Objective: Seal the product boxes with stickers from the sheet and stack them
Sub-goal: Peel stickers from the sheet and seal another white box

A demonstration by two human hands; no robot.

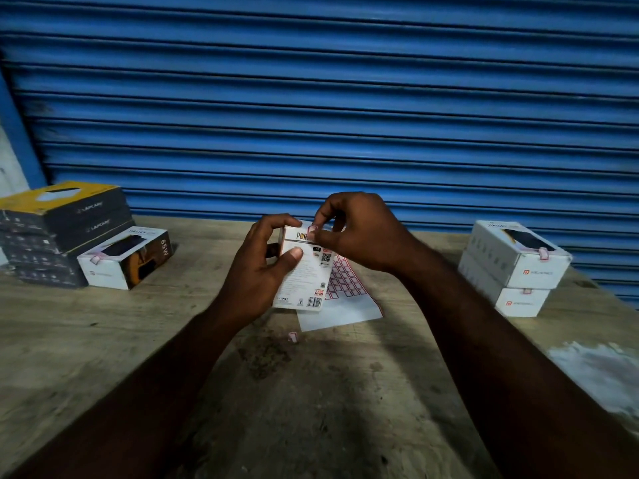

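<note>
Left hand (273,257) grips white product box (304,281) upright above sticker sheet (345,299) on table (103,340), right hand (359,233) pinches pink-edged sticker (312,229) at box's top edge; best centre it over the flap seam, then press both halves flat.

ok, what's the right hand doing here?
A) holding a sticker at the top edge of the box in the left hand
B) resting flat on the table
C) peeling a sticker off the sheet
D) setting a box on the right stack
A: the right hand pinches a pink sticker at the top edge of the white box that the left hand grips, above the sheet.
</note>
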